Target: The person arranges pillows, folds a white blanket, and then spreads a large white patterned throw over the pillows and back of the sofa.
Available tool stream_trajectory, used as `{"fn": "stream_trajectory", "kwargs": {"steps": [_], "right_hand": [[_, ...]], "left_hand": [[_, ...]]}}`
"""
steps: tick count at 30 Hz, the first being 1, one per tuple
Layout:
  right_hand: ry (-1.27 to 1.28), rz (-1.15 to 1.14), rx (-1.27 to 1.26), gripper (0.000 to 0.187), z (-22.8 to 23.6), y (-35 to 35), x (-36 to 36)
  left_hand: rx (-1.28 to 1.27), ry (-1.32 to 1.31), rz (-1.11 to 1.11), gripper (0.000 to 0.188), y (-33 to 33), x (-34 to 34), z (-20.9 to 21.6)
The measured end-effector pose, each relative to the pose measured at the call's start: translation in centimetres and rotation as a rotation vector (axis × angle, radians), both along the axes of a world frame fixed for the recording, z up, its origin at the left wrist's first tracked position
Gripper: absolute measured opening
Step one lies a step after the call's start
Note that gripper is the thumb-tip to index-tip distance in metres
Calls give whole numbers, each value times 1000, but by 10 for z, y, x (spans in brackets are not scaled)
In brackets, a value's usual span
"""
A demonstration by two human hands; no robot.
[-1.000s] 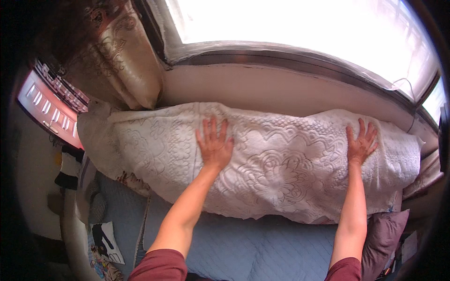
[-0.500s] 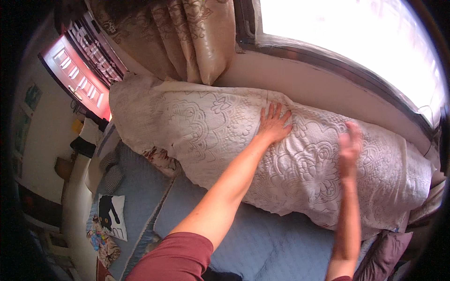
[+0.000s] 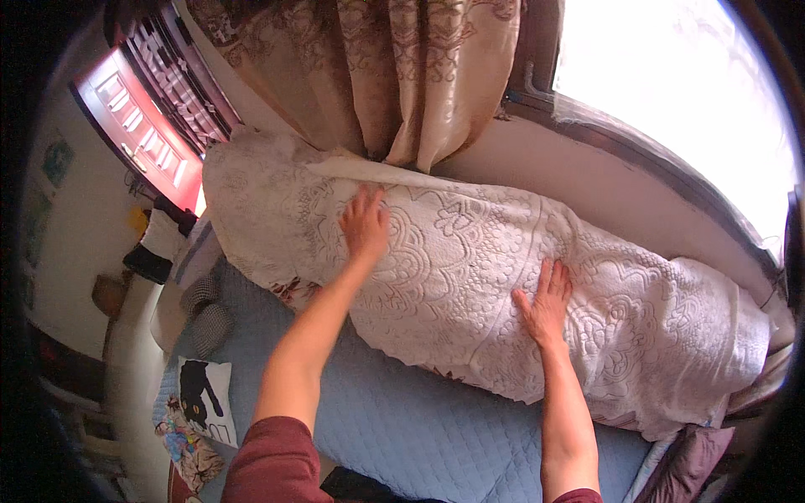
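A white quilted cover (image 3: 444,277) with a raised floral pattern lies over a long bulky heap along the wall below the window. My left hand (image 3: 366,225) rests on the upper left part of this cover, near the curtain, its fingers stretched out. Farther right, my right hand (image 3: 547,303) lies on the middle of the cover with fingers extended and thumb apart. Neither hand grips anything. What lies beneath the cover is mostly hidden; a bit of brown patterned cloth (image 3: 295,290) peeks out at its near left edge.
A blue quilted bedspread (image 3: 419,427) spreads in front of the cover. On it at the left are a cat-print cushion (image 3: 204,398) and a checked cushion (image 3: 210,327). A purple pillow (image 3: 692,465) sits at the lower right. Gold curtains (image 3: 386,84) hang behind, beside the window (image 3: 671,109).
Both my hands have moved left along the cover. My right hand, blurred and raised before, now lies on it. The view has shifted, showing more of the curtain.
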State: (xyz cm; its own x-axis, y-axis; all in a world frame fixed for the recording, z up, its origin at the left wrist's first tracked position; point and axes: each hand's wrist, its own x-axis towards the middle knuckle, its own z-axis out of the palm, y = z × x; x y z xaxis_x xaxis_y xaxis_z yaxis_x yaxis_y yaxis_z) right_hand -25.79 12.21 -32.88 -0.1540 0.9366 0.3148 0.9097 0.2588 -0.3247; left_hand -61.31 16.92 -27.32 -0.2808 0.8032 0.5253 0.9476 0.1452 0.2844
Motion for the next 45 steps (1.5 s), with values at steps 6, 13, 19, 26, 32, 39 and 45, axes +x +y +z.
{"fn": "stream_trajectory", "kwargs": {"steps": [6,13,19,26,32,39,45], "right_hand": [[-49,-24,-40,82,5,2,-2],[-42,-37,-137,84,15,5,-6],[-100,-62,-144,84,4,8,10],[-58,-74,-107,87,10,15,-7],[134,-13,-72,80,22,8,-2],[202,-286,286,57,18,-123,24],[505,-478,-309,56,-86,-219,145]], "left_hand": [[-64,-19,-61,44,72,-88,54],[-177,302,-43,48,95,-92,43],[-79,258,-542,57,-1,75,6],[-445,170,-392,70,41,98,8],[-204,242,-387,67,0,112,-20],[-458,452,-643,76,-76,175,-13],[-349,347,-675,81,-89,201,-18]]}}
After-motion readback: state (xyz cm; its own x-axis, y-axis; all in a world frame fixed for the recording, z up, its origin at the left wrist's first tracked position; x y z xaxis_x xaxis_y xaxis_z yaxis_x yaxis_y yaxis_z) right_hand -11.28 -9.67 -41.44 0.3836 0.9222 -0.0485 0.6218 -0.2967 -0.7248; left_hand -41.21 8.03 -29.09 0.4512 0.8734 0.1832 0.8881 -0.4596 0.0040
